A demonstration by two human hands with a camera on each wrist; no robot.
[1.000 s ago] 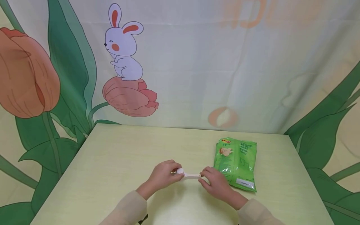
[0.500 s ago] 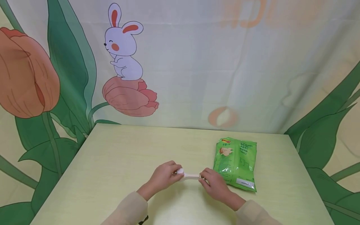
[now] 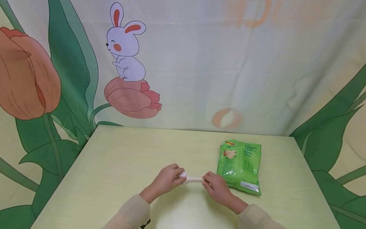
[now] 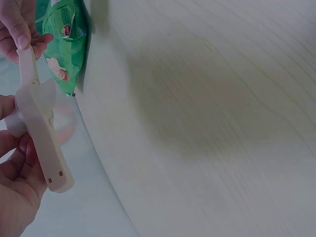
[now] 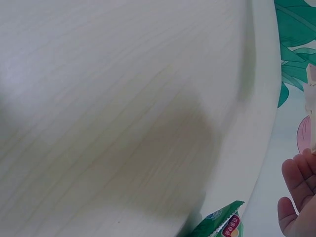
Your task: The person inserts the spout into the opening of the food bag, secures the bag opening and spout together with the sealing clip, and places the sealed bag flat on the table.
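Note:
A slim white plastic bag clip (image 3: 194, 180) with a round cap (image 3: 183, 174) is held level above the table, between both hands. My left hand (image 3: 168, 179) grips it at the cap end, thumb on the near side and fingers behind. At the clip's other end, my right hand (image 3: 218, 187) pinches the tip. In the left wrist view the clip (image 4: 43, 136) shows a long bar with two small square holes near one end. Only the fingers of the right hand (image 5: 301, 190) and a strip of the clip appear at the right wrist view's edge.
Just behind and to the right of my right hand, a green snack bag (image 3: 240, 165) lies on the pale wooden table (image 3: 137, 149). A printed cloth (image 3: 183, 70) with a rabbit and tulips hangs behind the table's far edge.
The right hand and forearm have shifted very slightly to the left, still pinching the clip's end. My left hand and the snack bag stay practically where they were.

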